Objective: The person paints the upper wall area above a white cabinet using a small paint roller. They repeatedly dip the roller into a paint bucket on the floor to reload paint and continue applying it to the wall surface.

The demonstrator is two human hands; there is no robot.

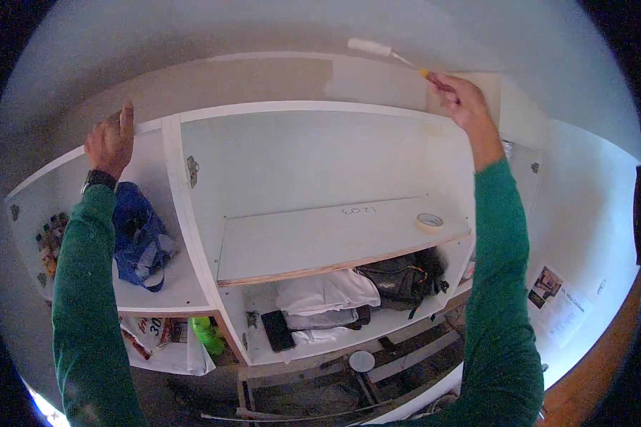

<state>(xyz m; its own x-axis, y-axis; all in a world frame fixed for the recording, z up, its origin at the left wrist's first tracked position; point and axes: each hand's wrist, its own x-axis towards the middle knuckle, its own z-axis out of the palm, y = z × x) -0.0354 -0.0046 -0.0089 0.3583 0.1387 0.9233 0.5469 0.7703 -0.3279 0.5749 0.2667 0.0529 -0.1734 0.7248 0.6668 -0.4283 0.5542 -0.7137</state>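
Observation:
My right hand (463, 99) grips the handle of a small paint roller (370, 46), whose white sleeve is raised against the upper wall (263, 78) above the white cabinet (320, 107). My left hand (110, 142) is closed on the top edge of the cabinet's left section, fingers curled and the index finger pointing up. A roll of tape (429, 220) lies on the open middle shelf (313, 242), below my right hand.
Left compartments hold a blue bag (139, 238), bottles (50, 249) and a green bottle (206, 334). The lower middle one holds folded cloth (324, 292), a black bag (399, 277) and a phone (278, 331). A printed sheet (559, 302) hangs right; dark furniture (384, 370) stands below.

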